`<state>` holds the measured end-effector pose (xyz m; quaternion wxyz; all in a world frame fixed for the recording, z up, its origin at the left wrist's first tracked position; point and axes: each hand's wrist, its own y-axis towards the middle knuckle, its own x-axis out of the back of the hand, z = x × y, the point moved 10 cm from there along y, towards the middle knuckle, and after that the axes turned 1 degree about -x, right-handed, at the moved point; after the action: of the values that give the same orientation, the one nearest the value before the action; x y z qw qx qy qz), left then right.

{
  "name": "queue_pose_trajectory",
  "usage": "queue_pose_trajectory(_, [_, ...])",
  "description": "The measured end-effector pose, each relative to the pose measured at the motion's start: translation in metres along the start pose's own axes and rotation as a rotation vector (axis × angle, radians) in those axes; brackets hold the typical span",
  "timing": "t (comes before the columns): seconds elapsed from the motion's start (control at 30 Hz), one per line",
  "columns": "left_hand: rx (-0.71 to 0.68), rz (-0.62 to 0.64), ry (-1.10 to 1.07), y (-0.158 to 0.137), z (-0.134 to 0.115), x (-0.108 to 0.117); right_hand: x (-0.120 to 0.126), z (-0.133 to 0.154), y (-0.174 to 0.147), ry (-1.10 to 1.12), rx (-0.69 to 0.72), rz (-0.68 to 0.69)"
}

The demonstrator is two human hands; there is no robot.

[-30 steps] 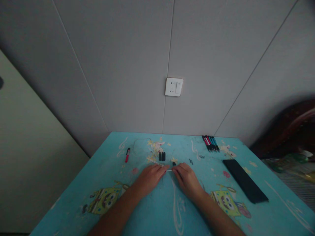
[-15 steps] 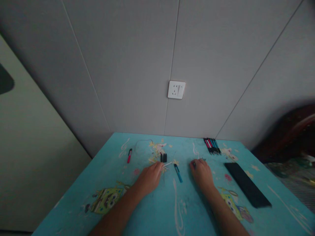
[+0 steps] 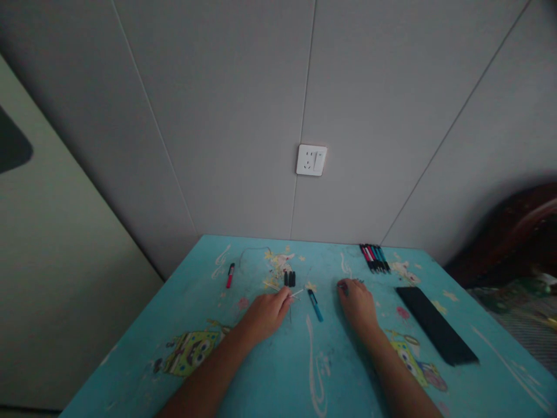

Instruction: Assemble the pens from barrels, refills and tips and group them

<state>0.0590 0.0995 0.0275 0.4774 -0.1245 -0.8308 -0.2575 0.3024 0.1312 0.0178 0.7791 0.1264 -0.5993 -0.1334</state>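
Observation:
My left hand (image 3: 273,309) is closed in a pinch on a thin white stick (image 3: 297,292), whose free end points right. Just beyond its fingertips, several short black pieces (image 3: 289,278) stand side by side, and thin light sticks (image 3: 272,285) lie near them. Between my hands rests a blue pen barrel with a dark end (image 3: 315,305). My right hand (image 3: 357,303) is low over the table with curled fingers. A small dark bit (image 3: 343,287) shows at its thumb and fingertips, too small to name.
A row of pink and blue pens with black ends (image 3: 375,259) lies at the back right. A flat black strip-like case (image 3: 436,325) is right of my right hand. At the left lies a red piece with a black end (image 3: 230,276). A patterned blue cloth (image 3: 278,377) covers the table.
My left hand has turned slightly, with the white stick still in its pinch. The fingers of my right hand have shifted a little around the small dark bit.

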Motion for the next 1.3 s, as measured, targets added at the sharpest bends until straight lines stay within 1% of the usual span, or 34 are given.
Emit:
queue_pose_trajectory(0.17, [-0.032,0.000,-0.005,-0.001,-0.003,0.001,-0.006,-0.002,0.001,-0.028,-0.004,0.030])
queue_pose_trajectory(0.3, [-0.060,0.012,-0.027,-0.003,-0.006,0.003,-0.006,0.001,-0.001,-0.028,-0.013,0.038])
queue_pose_trajectory(0.4, [-0.070,0.017,-0.070,-0.004,-0.007,0.001,-0.004,0.003,-0.001,0.004,-0.017,0.029])
queue_pose_trajectory(0.53, [-0.064,0.024,-0.116,-0.003,-0.004,-0.005,-0.004,0.008,-0.001,0.048,0.033,0.013])
queue_pose_trajectory(0.63, [-0.045,0.032,-0.115,-0.002,-0.001,-0.008,-0.001,0.009,0.000,0.056,0.056,-0.041])
queue_pose_trajectory(0.7, [-0.043,0.039,-0.107,-0.002,-0.002,-0.008,0.004,0.013,0.000,0.130,0.085,-0.084])
queue_pose_trajectory(0.77, [-0.061,0.047,-0.091,-0.002,-0.005,-0.006,0.010,0.022,-0.001,0.293,0.137,-0.100])
queue_pose_trajectory(0.87, [-0.096,0.058,-0.056,-0.002,-0.010,-0.004,0.017,0.046,-0.008,0.571,0.214,-0.031])
queue_pose_trajectory(0.97, [-0.088,0.038,-0.030,-0.001,-0.010,-0.003,0.026,0.074,-0.021,0.723,0.269,0.041])
queue_pose_trajectory(1.03, [-0.066,0.019,-0.036,-0.001,-0.006,-0.001,0.031,0.089,-0.029,0.768,0.303,0.063])
queue_pose_trajectory(1.1, [-0.049,0.001,-0.056,-0.001,-0.003,0.000,0.035,0.098,-0.034,0.783,0.327,0.068])
queue_pose_trajectory(1.2, [-0.072,-0.025,-0.091,-0.001,-0.004,0.002,0.036,0.098,-0.035,0.772,0.325,0.029])
queue_pose_trajectory(1.3, [-0.119,-0.025,-0.118,0.000,-0.007,0.001,0.031,0.094,-0.035,0.753,0.308,0.033])
